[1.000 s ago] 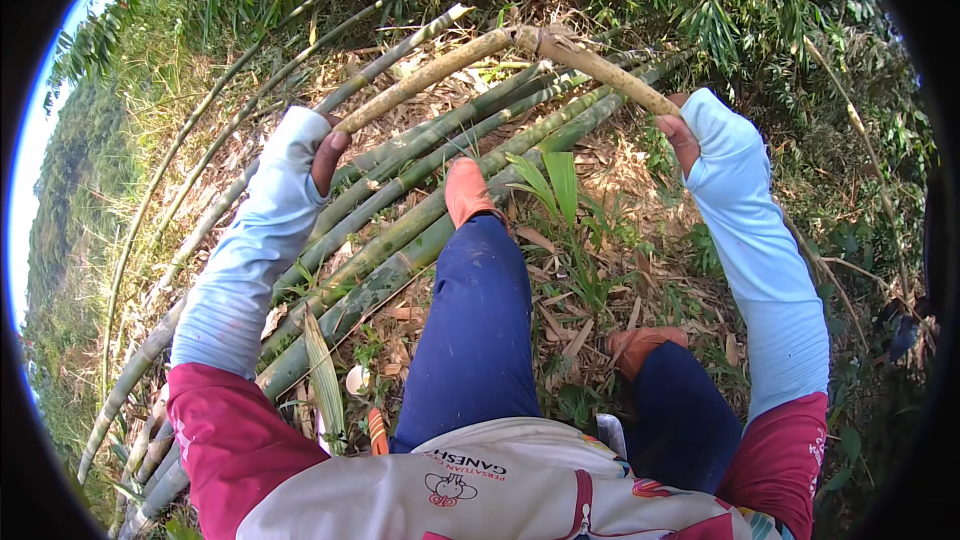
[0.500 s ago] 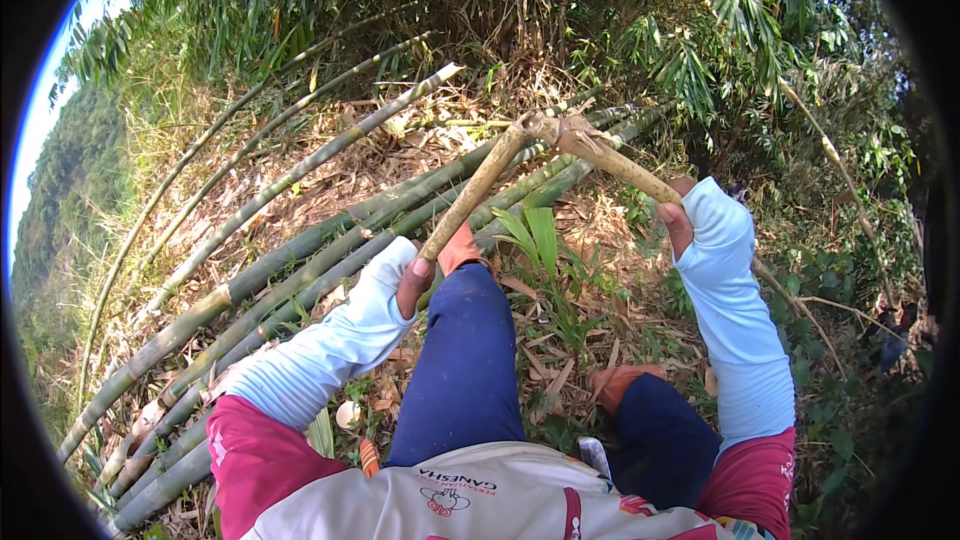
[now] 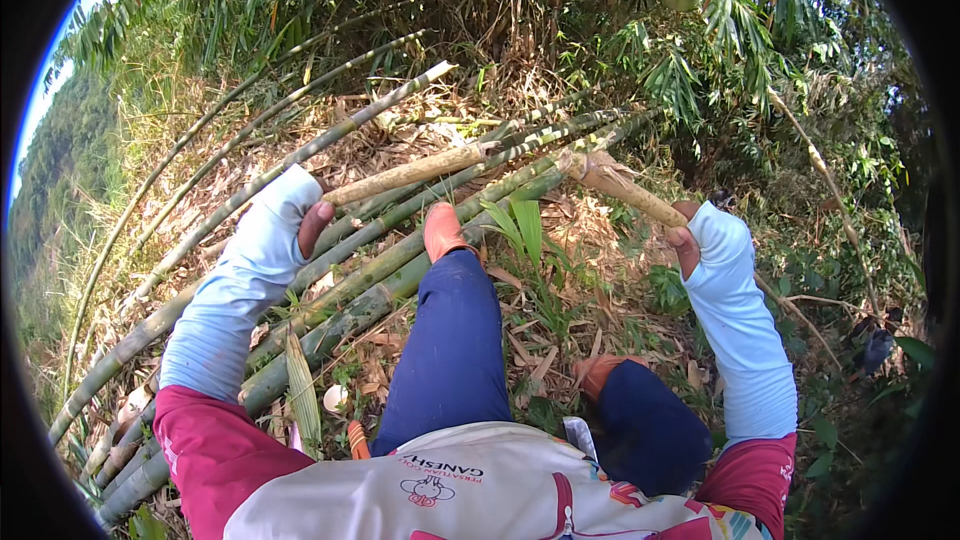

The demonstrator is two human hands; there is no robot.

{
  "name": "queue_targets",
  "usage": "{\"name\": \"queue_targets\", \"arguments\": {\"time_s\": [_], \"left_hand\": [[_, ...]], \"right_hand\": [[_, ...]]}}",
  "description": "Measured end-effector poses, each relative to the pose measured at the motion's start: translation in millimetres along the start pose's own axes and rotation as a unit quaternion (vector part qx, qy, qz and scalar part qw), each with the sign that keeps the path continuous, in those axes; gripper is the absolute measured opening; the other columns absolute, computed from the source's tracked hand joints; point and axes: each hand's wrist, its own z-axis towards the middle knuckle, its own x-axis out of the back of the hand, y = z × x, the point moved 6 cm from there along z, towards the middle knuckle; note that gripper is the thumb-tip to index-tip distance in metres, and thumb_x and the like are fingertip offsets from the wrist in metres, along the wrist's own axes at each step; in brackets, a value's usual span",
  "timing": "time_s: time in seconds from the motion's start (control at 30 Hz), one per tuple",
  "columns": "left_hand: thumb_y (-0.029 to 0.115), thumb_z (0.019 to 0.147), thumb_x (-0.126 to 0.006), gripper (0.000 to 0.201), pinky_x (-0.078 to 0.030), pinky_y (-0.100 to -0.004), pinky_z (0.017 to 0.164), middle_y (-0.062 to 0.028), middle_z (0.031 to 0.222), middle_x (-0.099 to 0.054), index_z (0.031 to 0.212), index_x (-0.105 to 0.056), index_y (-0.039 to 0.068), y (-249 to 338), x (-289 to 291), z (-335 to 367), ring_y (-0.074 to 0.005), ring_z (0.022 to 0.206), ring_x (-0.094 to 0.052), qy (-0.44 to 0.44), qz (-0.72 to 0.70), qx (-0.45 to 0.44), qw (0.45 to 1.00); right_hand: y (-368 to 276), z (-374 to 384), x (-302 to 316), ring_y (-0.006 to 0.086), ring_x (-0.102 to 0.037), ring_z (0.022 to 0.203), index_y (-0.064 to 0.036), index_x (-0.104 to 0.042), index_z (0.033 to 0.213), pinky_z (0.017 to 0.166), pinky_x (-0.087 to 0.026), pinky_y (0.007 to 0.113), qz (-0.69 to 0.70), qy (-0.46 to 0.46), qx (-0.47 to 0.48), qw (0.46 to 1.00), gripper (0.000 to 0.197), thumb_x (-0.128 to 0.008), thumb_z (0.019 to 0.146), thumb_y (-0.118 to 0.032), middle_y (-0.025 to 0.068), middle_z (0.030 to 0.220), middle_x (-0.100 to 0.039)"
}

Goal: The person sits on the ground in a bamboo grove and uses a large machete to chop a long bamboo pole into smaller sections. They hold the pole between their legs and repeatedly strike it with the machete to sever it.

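Note:
A dry, tan bamboo stick is in two separate pieces. My left hand (image 3: 314, 228) is closed round the outer end of the left piece (image 3: 410, 172), which points inward over the green poles. The outer end of the right piece (image 3: 635, 192) is gripped in my right hand (image 3: 686, 242); its inner end is frayed and splintered. A gap lies between the two inner ends. Pale blue sleeves cover most of both hands, leaving mainly the thumbs visible.
Long green bamboo poles (image 3: 335, 325) lie diagonally across leaf litter, with my left orange shoe (image 3: 443, 230) against them. My right shoe (image 3: 598, 376) is on the ground. A leafy plant (image 3: 522, 232) grows between. Dense bamboo (image 3: 480, 0) stands behind; thin branches (image 3: 815, 155) lean at right.
The stick, joined in a bent peak earlier, has come apart into two pieces. My left hand has swung out left and upward with its piece; my right hand has dropped slightly.

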Motion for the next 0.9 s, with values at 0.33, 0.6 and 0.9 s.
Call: {"name": "queue_targets", "arguments": {"time_s": [0.33,0.6,0.9], "left_hand": [[0.020,0.090,-0.067,0.023,-0.041,-0.0421,0.061,-0.0176,0.072,-0.050,0.081,-0.056,0.002,-9.2,26.5,-1.2,-0.0345,0.067,-0.051,0.022,0.067,-0.018,0.997],[0.035,0.101,-0.055,0.030,-0.025,-0.0240,0.054,0.0065,0.067,-0.043,0.090,-0.057,0.007,-57.1,-67.2,-49.8,-0.0037,0.060,-0.035,0.037,-0.188,0.165,0.967],[0.035,0.104,-0.052,0.032,-0.022,-0.0258,0.058,0.0053,0.072,-0.038,0.083,-0.048,0.010,-1.0,-89.8,-47.3,-0.0056,0.063,-0.030,0.061,-0.286,0.259,0.921]], "right_hand": [[-14.0,-9.5,-22.0,0.0226,-0.063,0.060,-0.0072,-0.068,0.100,0.058,-0.050,0.033,0.023,-0.017,-0.038,0.999,0.021,-0.076,0.086,-0.021,0.0113,0.074,-0.065],[63.0,-42.6,-5.0,0.0296,-0.064,0.075,-0.0107,-0.065,0.100,0.067,-0.049,0.040,-0.065,-0.063,-0.152,0.984,0.015,-0.071,0.087,-0.015,0.0121,0.081,-0.064],[96.0,-65.7,-1.3,0.0299,-0.067,0.074,-0.0126,-0.067,0.101,0.066,-0.052,0.039,-0.096,-0.012,-0.118,0.988,0.024,-0.070,0.078,-0.007,0.0113,0.079,-0.066]]}}
